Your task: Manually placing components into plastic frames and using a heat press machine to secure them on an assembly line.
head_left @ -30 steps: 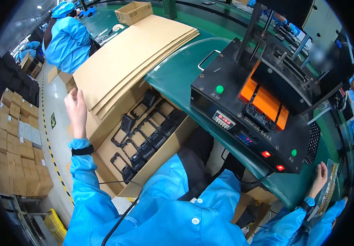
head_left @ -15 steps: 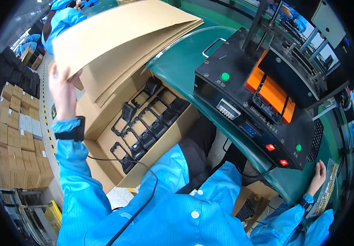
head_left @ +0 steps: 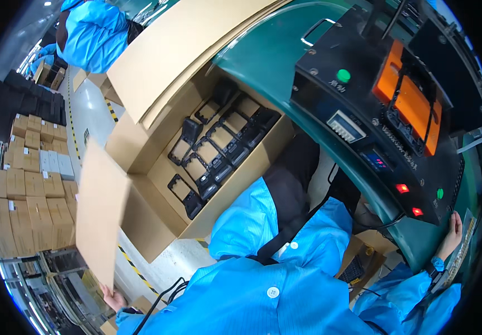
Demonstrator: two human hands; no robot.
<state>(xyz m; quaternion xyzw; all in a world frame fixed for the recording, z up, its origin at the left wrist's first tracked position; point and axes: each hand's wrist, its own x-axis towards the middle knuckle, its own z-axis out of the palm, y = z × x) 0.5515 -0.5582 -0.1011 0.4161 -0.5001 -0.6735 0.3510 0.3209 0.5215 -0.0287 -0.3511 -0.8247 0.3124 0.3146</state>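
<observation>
My left hand (head_left: 112, 297), low at the left, grips the lower edge of a flat cardboard sheet (head_left: 102, 209) that stands on edge beside the open carton. Inside that carton (head_left: 160, 215) lie several black plastic frames (head_left: 203, 167), each with a rectangular opening. More cardboard sheets (head_left: 165, 47) lie stacked over the carton's far side. At the right, my right hand (head_left: 452, 234) rests by the table edge with its fingers stretched out, holding nothing. Close by it is a long clear strip with gold-coloured pieces (head_left: 457, 258).
A black machine (head_left: 358, 120) with green buttons, lit red switches and an orange fixture (head_left: 411, 103) stands on the green table (head_left: 257, 61). Stacked cartons (head_left: 26, 218) line the left. A person in blue (head_left: 96, 36) works at the far left. A small carton (head_left: 358, 262) sits below the table.
My left hand has swung down and toward me with one sheet, away from the stack. The view has shifted, and my right hand stays by the table edge.
</observation>
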